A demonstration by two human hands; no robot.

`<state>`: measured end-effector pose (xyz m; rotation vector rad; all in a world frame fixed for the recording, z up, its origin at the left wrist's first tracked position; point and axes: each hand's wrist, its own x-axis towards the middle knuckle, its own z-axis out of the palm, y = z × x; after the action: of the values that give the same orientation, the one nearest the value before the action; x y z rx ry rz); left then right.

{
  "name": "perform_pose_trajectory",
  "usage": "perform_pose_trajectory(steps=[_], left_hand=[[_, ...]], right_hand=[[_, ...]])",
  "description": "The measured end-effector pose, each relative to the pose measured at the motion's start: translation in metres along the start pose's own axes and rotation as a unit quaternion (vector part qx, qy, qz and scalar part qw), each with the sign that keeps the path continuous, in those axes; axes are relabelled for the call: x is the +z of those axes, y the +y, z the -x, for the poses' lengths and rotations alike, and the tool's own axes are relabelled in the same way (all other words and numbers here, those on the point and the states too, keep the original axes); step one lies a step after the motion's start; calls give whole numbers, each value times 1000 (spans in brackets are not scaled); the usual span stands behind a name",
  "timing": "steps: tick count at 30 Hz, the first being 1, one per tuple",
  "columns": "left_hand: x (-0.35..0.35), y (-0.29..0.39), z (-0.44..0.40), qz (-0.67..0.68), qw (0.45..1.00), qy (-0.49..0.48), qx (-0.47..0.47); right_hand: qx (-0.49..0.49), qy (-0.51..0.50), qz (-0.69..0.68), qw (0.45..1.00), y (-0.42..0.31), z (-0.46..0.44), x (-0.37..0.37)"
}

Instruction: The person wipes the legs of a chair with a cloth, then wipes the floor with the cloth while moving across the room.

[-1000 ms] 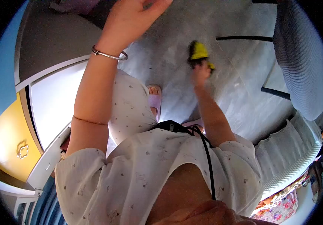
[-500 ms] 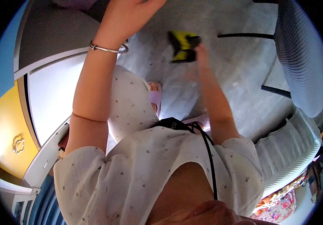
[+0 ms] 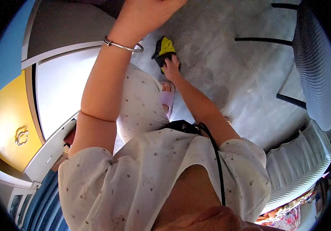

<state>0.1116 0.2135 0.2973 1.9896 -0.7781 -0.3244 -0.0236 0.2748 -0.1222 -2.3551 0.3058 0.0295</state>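
Yellow-and-black object [image 3: 167,47] sits at twelve o'clock, low over the grey floor [image 3: 211,50]; whether it touches the floor I cannot tell. It looks light and fairly soft, probably not fragile or slippery, and its dark near end, at five o'clock on it, seems the sensible grip.

From left to right: toward nine o'clock stands a yellow cabinet front [image 3: 9,119] with a metal handle [image 3: 21,136], then a white panel [image 3: 65,88], its edges bounding that side. The left hand [image 3: 150,11] hangs near twelve o'clock, touching nothing visible; its fingers run out of view, so their spread cannot be told. Below the object, a lilac slipper [image 3: 168,99] leaves little room toward six. The right hand [image 3: 171,68] has its fingers bent around the dark end. Floor spreads widest toward one o'clock, bounded near two by black bars [image 3: 263,40] and ribbed grey furniture [image 3: 317,73].
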Motion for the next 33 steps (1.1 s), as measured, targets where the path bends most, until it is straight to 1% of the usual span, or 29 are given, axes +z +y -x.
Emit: perform_pose_trajectory(steps=[1,2,3,4,5,6,7,8,9,10,12,13,15,16,17,18,19,21,23,24,25,26,27,29,30,31,32,33], left_hand=[[-1,-1,1,-1,1000,-4,6],[-3,-2,1,-2,1000,-6,14],[-6,-3,0,-3,1000,-3,16],[-8,-5,0,1,1000,7,17],[-9,-7,1,6,1000,16,17],[-9,-12,0,8,1000,17,16],[-9,-18,-1,41,999,23,11],[-9,-21,-2,74,997,29,5],[-10,-20,-2,74,997,30,4],[-12,-17,-2,54,998,18,-2],[-12,-14,-2,32,999,6,-6],[-10,-13,-3,35,999,5,-20],[-8,-12,-5,35,999,3,-35],[-7,-11,-4,26,1000,1,-4],[-6,-11,-3,17,1000,-1,26],[-4,-11,-3,15,1000,-4,24],[-2,-12,-4,15,1000,-5,10],[-2,-11,-6,12,1000,-4,-2],[-3,-11,-5,14,1000,-6,2],[-4,-12,-4,12,1000,-6,1],[-5,-13,-4,17,1000,-1,2],[-6,-14,-5,23,1000,5,4],[-7,-15,-5,24,1000,7,4],[-8,-17,-4,50,999,17,-10],[-7,-17,-4,52,998,18,-11],[-7,-18,-5,46,999,12,-10],[-6,-17,-6,41,999,5,-9],[-6,-15,-6,41,999,3,-7]], right_hand=[[27,62,-134,989,-2,-9,12],[25,63,-135,989,-7,-15,-4],[94,63,-245,963,-13,-28,-39],[162,60,-351,920,-14,-34,-64],[162,59,-349,921,-4,-30,-74],[95,106,-305,942,10,-26,-85],[28,151,-258,954,22,-20,-95],[28,150,-257,954,34,-9,-101],[-12,150,-143,978,45,9,-103],[-52,147,-28,987,49,28,-104],[-42,18,83,995,41,64,-106],[-43,20,82,995,38,68,-100],[-119,-118,132,977,25,73,-77],[-119,-119,129,977,19,67,-67],[-126,-113,79,982,8,57,-60],[-132,-105,29,985,-3,44,-52],[-142,-117,57,981,-9,28,-40],[-116,-132,37,984,-27,-3,-37],[-114,-60,-93,987,-9,-33,-5],[-105,-15,-174,979,-3,-48,-11],[-107,-15,-175,979,5,-47,-19],[-21,42,-254,966,8,-43,-43],[67,97,-328,937,12,-35,-68],[54,105,-219,969,31,-6,-112],[17,74,-114,991,51,15,-116],[-21,44,-9,999,64,34,-116],[-14,-84,71,994,56,54,-127],[-5,-207,148,967,45,68,-138]])
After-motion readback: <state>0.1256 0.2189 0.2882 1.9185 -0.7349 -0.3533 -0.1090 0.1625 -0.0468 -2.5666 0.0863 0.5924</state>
